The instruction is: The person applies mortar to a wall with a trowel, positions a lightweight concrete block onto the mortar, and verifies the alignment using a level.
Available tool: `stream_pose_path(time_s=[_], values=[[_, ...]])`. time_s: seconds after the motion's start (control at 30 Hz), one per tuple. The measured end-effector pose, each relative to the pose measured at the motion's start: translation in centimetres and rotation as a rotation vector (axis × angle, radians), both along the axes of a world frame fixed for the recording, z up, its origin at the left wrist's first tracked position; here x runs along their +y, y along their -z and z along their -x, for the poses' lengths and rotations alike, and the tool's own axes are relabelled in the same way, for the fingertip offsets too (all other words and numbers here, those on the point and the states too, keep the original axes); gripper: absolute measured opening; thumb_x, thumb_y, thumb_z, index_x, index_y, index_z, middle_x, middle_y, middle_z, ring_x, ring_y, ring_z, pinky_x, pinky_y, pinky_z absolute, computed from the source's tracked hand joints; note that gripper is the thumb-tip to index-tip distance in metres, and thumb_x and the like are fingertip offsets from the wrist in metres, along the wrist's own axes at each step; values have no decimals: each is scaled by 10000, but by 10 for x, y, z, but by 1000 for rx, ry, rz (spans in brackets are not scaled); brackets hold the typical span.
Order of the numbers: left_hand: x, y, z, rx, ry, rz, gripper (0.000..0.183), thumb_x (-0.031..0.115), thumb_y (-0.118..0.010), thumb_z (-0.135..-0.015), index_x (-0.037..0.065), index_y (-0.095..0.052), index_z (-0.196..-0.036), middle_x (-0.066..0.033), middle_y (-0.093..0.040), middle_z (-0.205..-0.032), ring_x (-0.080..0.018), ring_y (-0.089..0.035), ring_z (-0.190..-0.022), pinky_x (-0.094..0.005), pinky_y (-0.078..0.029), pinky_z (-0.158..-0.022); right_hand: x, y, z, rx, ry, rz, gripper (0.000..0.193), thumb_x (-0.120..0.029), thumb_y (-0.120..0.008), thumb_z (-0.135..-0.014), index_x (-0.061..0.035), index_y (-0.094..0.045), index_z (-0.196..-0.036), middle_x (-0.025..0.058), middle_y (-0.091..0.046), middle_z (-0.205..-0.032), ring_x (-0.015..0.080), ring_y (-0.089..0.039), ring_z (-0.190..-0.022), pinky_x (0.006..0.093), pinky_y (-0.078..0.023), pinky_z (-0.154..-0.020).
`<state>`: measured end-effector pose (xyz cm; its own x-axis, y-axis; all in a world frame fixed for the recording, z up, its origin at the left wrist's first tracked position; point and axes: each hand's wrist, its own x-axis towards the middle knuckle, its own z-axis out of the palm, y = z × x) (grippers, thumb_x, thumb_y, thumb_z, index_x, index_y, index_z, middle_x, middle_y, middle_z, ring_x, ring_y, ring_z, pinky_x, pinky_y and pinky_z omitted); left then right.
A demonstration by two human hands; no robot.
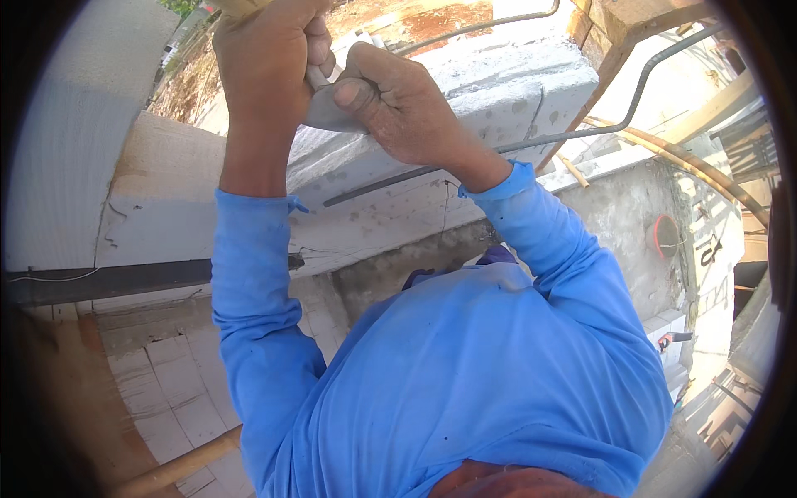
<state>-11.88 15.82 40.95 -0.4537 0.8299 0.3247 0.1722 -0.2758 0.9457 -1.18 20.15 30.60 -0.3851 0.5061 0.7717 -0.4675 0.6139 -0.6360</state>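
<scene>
Both my hands are raised at the top of the view, over the dusty top of a white block wall (498,91). My left hand (267,70) is closed in a fist around the narrow neck end of a trowel-like tool. My right hand (407,108) pinches the tool's grey, rounded blade (330,112), thumb on top. A pale yellowish piece (239,7) shows just above my left fist, cut off by the frame; whether it belongs to the tool I cannot tell.
A bent steel rod (573,137) runs along the wall beneath my right forearm. Wooden boards (635,21) and bamboo poles (677,158) stand at the right. A dark metal bar (158,282) lies at the left. A red-rimmed round thing (667,236) is on the grey wall.
</scene>
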Motion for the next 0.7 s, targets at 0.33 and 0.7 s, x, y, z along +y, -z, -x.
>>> stream_pose_path(time_s=[0.33,0.7], values=[[90,-28,-115,-69,397,-193,71,22,-604,-818,2,-538,-834,-62,-537,-618,-138,-522,-457,-259,-426,-389,84,-27,-131,-8,256,2,416,-443,-605,-922,-61,-547,-766,-35,-473,-699,75,-460,-684,249,-379,-615],[110,26,-139,-531,238,-330,93,-7,-571,-793,50,-497,-794,-19,-462,-561,-121,-449,-403,-276,-403,-378,79,-40,-179,324,529,-257,300,-293,-620,-936,4,-630,-894,57,-584,-869,134,-554,-798,250,-451,-730]])
